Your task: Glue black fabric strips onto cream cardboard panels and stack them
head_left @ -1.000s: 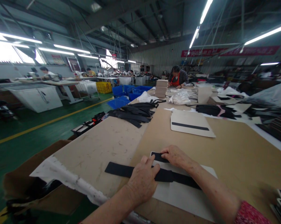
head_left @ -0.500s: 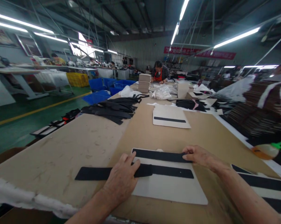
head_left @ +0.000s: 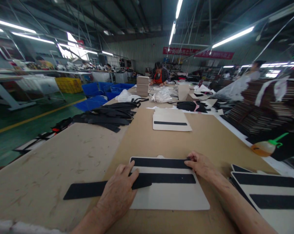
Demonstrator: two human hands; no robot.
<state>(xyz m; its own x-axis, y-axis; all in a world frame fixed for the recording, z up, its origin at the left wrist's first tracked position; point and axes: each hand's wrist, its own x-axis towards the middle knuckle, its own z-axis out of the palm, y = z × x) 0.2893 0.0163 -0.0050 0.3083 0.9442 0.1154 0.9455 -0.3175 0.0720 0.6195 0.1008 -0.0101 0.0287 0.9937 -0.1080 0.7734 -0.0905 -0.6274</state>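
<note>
A cream board panel point(head_left: 171, 195) lies flat on the brown table point(head_left: 88, 156) in front of me. Two black strips cross it: an upper strip point(head_left: 159, 162) along its far edge and a lower strip point(head_left: 171, 178) below. A loose black strip point(head_left: 86, 190) lies to its left, reaching under my left hand point(head_left: 117, 193), whose fingers lie flat on it at the panel's left edge. My right hand point(head_left: 202, 165) presses its fingertips on the right end of the upper strip.
A stack of striped panels point(head_left: 269, 195) lies at my right, an orange squeeze bottle point(head_left: 265, 148) beyond it. Another striped panel point(head_left: 171, 122) sits farther up the table, a heap of black strips point(head_left: 108, 115) at far left. A person in an orange apron point(head_left: 159, 74) works at the far end.
My right hand slid rightward along the upper strip, from its left end to its right end. The view swung to the right, bringing the stack of panels and the bottle into sight.
</note>
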